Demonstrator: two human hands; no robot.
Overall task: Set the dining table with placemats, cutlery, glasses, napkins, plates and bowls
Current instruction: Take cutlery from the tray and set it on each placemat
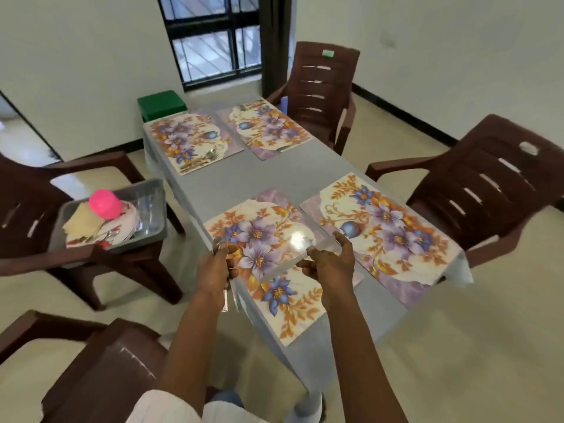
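Observation:
Four floral placemats lie on the grey table [293, 169]. My left hand [216, 267] grips a bundle of metal cutlery [227, 297] at the table's near left edge, heads up and handles hanging down. My right hand [331, 264] pinches a blurred shiny strip [293, 265], apparently one piece of cutlery, over the near left placemat [293, 303]. The near right placemat [393, 236] is bare. Cutlery lies on the far left placemat [189, 141] and on the far right placemat [268, 126].
A grey tray [152, 190] on the left chair [36, 190] holds a pink bowl [105, 204], plates, folded napkins and clear glasses. Brown plastic chairs stand at the right [488, 184], far end [323, 87] and near left. A green box [160, 103] sits beyond the table.

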